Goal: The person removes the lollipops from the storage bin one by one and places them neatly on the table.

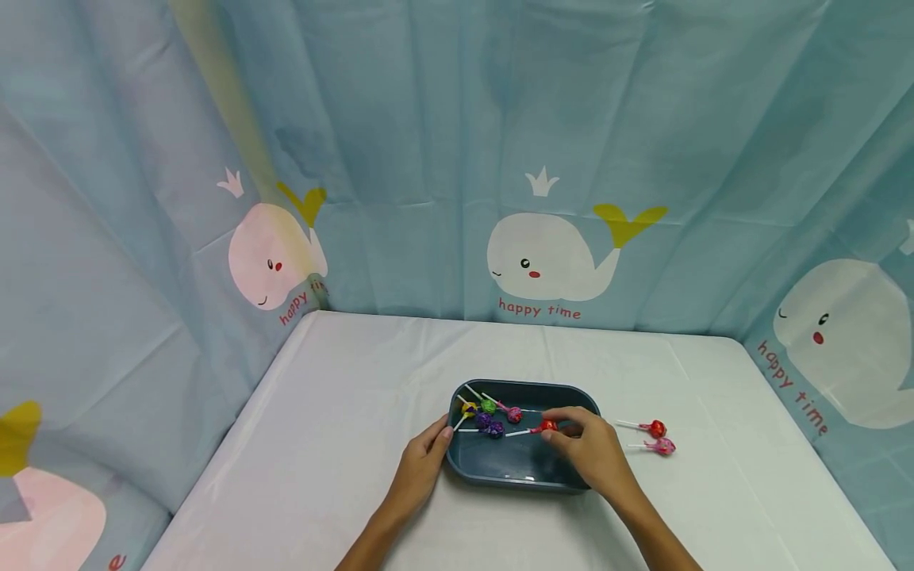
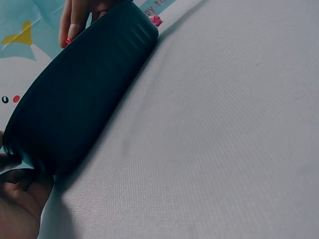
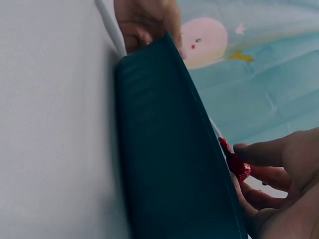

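Observation:
My left hand grips the left end of a dark blue-green tray, thumb at the rim and fingers against the outside wall. With the thumb and fingers of my right hand I pinch a red-wrapped lollipop over the tray's right half, its white stick pointing left. The right wrist view shows the red wrapper between thumb and fingers, just past the rim. Inside the tray's left part lie purple lollipops, a green lollipop, a yellow one and a pink one.
Right of the tray, another red lollipop and a pink lollipop lie on the white tablecloth, sticks toward the tray. A blue curtain printed with whales stands behind the table and along both sides.

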A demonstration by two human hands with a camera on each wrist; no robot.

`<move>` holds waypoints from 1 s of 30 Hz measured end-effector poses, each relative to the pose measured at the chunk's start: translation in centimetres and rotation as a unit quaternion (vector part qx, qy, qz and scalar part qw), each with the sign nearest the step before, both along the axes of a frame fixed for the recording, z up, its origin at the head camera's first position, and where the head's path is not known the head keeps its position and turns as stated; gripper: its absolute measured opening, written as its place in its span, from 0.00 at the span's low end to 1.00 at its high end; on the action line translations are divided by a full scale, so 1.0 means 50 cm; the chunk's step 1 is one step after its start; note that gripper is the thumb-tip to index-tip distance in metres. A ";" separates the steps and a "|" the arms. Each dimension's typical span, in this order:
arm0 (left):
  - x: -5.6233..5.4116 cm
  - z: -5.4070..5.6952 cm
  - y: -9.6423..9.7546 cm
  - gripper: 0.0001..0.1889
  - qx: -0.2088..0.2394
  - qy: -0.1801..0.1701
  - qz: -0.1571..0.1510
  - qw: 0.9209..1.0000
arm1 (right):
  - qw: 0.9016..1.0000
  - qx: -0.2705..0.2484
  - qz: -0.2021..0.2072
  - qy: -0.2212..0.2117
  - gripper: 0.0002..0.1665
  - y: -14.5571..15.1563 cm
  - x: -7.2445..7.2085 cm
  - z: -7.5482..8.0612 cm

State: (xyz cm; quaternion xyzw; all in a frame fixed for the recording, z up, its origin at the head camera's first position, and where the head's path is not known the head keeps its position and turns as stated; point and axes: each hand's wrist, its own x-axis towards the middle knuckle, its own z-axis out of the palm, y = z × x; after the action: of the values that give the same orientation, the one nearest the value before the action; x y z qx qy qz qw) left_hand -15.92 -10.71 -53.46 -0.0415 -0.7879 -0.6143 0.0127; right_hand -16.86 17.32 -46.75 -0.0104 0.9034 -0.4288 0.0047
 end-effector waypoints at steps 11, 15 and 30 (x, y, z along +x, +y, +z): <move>0.000 -0.001 0.000 0.25 -0.010 0.002 0.000 1.000 | 0.999 -0.026 -0.019 -0.017 0.19 0.041 0.022 0.005; -0.002 -0.002 0.000 0.25 -0.011 0.001 0.002 1.000 | 0.998 -0.050 -0.034 -0.014 0.19 0.054 0.033 0.006; 0.001 -0.002 0.000 0.27 0.015 0.001 -0.002 1.000 | 0.991 -0.097 -0.094 0.024 0.23 0.118 0.065 0.009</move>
State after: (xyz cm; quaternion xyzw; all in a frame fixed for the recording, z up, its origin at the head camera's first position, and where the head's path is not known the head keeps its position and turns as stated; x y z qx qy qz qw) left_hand -15.88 -10.70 -53.56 -0.0436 -0.7783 -0.6262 0.0130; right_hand -13.61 23.24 -46.29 0.0638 0.8543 -0.5126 -0.0589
